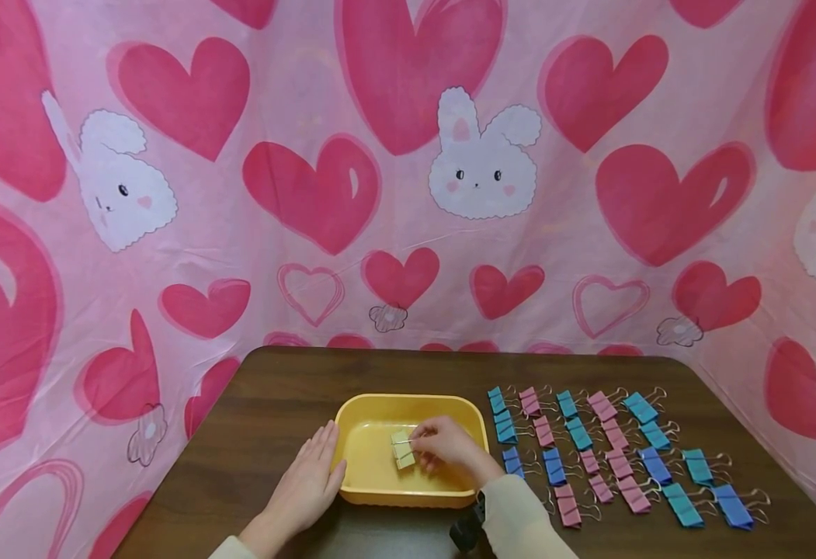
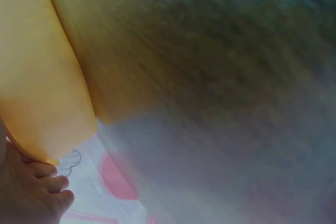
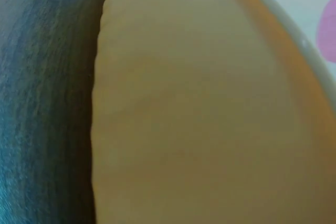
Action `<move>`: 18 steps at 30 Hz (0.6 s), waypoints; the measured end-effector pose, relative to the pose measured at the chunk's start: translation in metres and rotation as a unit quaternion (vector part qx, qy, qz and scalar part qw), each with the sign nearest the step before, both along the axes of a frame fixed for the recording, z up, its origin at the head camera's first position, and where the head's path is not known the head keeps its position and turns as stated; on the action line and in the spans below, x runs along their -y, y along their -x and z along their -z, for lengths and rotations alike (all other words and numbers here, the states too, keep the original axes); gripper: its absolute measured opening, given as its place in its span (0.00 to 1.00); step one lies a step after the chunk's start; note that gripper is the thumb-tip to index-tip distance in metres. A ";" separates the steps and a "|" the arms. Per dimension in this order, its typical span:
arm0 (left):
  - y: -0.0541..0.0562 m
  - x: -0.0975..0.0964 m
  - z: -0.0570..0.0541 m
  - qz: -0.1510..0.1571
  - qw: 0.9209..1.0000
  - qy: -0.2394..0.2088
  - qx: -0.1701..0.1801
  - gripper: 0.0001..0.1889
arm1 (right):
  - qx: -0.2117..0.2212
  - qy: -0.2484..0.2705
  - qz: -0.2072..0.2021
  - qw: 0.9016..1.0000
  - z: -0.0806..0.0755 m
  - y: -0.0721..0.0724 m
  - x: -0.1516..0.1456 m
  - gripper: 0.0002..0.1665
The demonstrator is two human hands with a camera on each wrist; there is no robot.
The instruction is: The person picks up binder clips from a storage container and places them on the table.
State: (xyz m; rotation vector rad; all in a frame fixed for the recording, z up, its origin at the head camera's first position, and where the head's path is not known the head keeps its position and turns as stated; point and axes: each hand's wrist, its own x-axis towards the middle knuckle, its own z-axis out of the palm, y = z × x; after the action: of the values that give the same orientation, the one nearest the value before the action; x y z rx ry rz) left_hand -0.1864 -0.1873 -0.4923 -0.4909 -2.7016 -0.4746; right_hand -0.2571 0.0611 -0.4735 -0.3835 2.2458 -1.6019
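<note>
A yellow plastic tray sits on the dark wooden table. Inside it are yellow binder clips, close together; their exact number is hard to make out. With thumb and fingertips my right hand pinches a yellow binder clip by its wire handle, over the tray floor. My left hand lies with straight fingers along the tray's left side, touching the rim. In the left wrist view, the fingers show beside the tray wall. The tray's outer wall fills most of the right wrist view, which hides the right hand.
Right of the tray, rows of binder clips lie on the table: teal clips, pink clips and blue clips, wire handles mostly pointing right. A black wrist device is on the right wrist. A heart-patterned cloth hangs behind the table.
</note>
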 end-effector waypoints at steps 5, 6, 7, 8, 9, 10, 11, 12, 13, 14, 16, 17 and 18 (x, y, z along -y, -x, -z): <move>0.000 0.000 -0.001 -0.001 1.000 0.002 -0.004 0.29 | -0.022 0.031 -0.008 0.999 -0.007 0.001 -0.003 0.07; 0.000 0.000 -0.001 -0.002 1.000 0.002 -0.003 0.29 | -0.026 0.037 -0.008 0.999 -0.009 0.001 -0.005 0.07; 0.000 0.000 -0.001 -0.003 1.000 0.003 0.000 0.29 | -0.031 0.042 -0.008 0.999 -0.011 0.001 -0.006 0.07; 0.000 0.000 -0.001 -0.004 1.000 0.004 0.004 0.29 | -0.034 0.047 -0.006 0.998 -0.013 0.001 -0.007 0.08; 0.000 0.000 -0.001 -0.005 1.000 0.004 0.008 0.29 | -0.035 0.055 -0.004 0.998 -0.015 0.001 -0.009 0.08; 0.000 0.000 -0.001 -0.006 1.000 0.005 0.012 0.29 | -0.037 0.062 -0.003 0.997 -0.017 0.001 -0.010 0.09; 0.000 0.000 -0.001 -0.008 1.000 0.005 0.018 0.29 | -0.041 0.070 -0.001 0.997 -0.019 0.001 -0.012 0.10; 0.000 0.000 -0.001 -0.008 1.000 0.005 0.021 0.29 | -0.044 0.078 0.000 0.996 -0.022 0.002 -0.014 0.10; 0.000 0.000 -0.001 -0.008 1.000 0.005 0.024 0.30 | -0.046 0.084 0.002 0.995 -0.024 0.002 -0.016 0.10; 0.000 0.000 -0.002 -0.009 1.000 0.005 0.026 0.30 | -0.049 0.089 0.004 0.995 -0.027 0.002 -0.018 0.10; 0.000 0.000 -0.002 -0.009 1.000 0.004 0.028 0.30 | -0.057 0.096 0.009 0.994 -0.032 0.001 -0.024 0.11; 0.000 0.000 -0.002 -0.010 1.000 0.004 0.029 0.30 | -0.060 0.099 0.013 0.993 -0.035 0.001 -0.027 0.11; 0.000 0.000 -0.002 -0.010 0.999 0.004 0.030 0.30 | -0.062 0.100 0.017 0.993 -0.037 0.001 -0.030 0.11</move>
State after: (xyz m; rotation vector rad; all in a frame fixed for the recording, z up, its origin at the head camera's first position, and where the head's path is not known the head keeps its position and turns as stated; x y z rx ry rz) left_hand -0.1862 -0.1869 -0.4905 -0.4588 -2.7647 -0.4804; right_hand -0.2580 0.0914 -0.4362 -0.5124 2.1959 -1.8771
